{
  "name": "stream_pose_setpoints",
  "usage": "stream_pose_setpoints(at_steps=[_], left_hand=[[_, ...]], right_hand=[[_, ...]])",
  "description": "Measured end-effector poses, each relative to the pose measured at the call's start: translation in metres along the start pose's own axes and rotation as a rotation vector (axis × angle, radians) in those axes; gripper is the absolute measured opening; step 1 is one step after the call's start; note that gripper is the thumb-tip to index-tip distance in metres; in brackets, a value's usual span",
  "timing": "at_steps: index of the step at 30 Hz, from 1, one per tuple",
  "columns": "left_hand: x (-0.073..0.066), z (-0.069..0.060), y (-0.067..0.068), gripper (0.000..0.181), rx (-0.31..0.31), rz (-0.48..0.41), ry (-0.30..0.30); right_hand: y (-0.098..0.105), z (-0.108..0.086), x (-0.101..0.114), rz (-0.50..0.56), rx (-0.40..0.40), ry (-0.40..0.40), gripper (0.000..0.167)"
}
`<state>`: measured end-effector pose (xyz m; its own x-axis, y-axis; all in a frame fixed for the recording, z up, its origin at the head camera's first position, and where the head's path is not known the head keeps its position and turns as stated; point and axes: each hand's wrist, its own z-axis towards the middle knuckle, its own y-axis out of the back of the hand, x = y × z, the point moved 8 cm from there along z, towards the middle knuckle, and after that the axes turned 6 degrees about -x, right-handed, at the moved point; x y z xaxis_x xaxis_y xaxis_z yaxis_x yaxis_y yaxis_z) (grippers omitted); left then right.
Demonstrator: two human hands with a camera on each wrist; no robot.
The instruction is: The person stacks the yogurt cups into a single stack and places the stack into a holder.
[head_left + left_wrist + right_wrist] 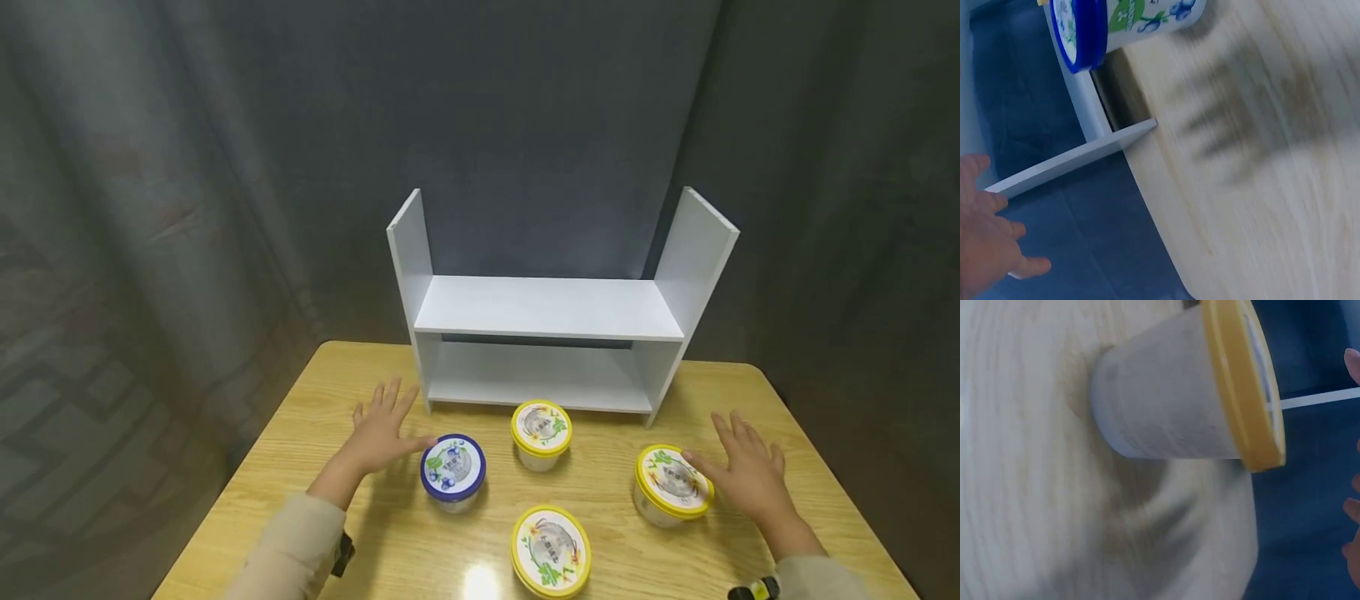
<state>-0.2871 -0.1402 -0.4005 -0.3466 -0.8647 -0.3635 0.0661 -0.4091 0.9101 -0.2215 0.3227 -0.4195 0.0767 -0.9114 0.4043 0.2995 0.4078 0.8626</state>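
Observation:
My left hand (382, 435) is spread above the table with its thumb close to a blue-lidded tub (453, 468); whether they touch I cannot tell. In the left wrist view that tub (1147, 17) shows blueberries printed on its side, and the fingers reach out apart from it. On the right, my right hand (748, 473) has its fingers extended beside a yellow-lidded tub (673, 483), the thumb over the lid's edge. The right wrist view shows this tub (1166, 394) upright on the table. Neither hand grips anything.
A white two-tier shelf (551, 308) stands at the table's back. Before it sits another yellow-lidded tub (541, 429), and one more yellow-lidded tub (551, 552) is near the front. Dark grey curtains (540, 125) surround the wooden table (360, 367).

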Motion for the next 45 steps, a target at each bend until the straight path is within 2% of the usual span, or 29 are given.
stream_pose_setpoints(at_steps=[5,10,14,19,21,26,28,31,39,45], left_hand=[[-0.003,-0.004,-0.012,0.093,0.048,-0.094,0.004],[-0.006,-0.01,-0.023,0.096,0.076,-0.177,0.0],[-0.011,-0.015,-0.032,0.095,0.077,-0.242,-0.034],[-0.018,-0.021,-0.045,0.093,0.069,-0.301,-0.084],[-0.02,-0.024,-0.049,0.094,0.071,-0.327,-0.091],[-0.021,-0.029,-0.059,0.096,0.082,-0.376,-0.097],[-0.022,-0.031,-0.064,0.097,0.085,-0.386,-0.101],[-0.023,-0.033,-0.068,0.097,0.08,-0.4,-0.1],[-0.022,-0.034,-0.075,0.102,0.044,-0.426,-0.093],[-0.018,-0.033,-0.078,0.101,0.032,-0.437,-0.066]], right_hand=[[-0.01,-0.008,-0.003,0.097,0.018,-0.022,0.081],[-0.025,-0.019,-0.012,0.204,0.065,-0.087,0.083],[-0.036,-0.029,-0.018,0.278,0.078,-0.171,0.087],[-0.048,-0.041,-0.021,0.341,0.13,-0.298,0.091],[-0.059,-0.042,-0.032,0.367,0.113,-0.312,0.093],[-0.069,-0.045,-0.035,0.421,0.088,-0.335,0.099],[-0.065,-0.048,-0.026,0.434,0.111,-0.368,0.099],[-0.066,-0.052,-0.024,0.45,0.111,-0.387,0.1],[-0.072,-0.06,-0.025,0.545,0.065,-0.42,0.1],[-0.072,-0.059,-0.025,0.677,-0.114,-0.391,0.093]])
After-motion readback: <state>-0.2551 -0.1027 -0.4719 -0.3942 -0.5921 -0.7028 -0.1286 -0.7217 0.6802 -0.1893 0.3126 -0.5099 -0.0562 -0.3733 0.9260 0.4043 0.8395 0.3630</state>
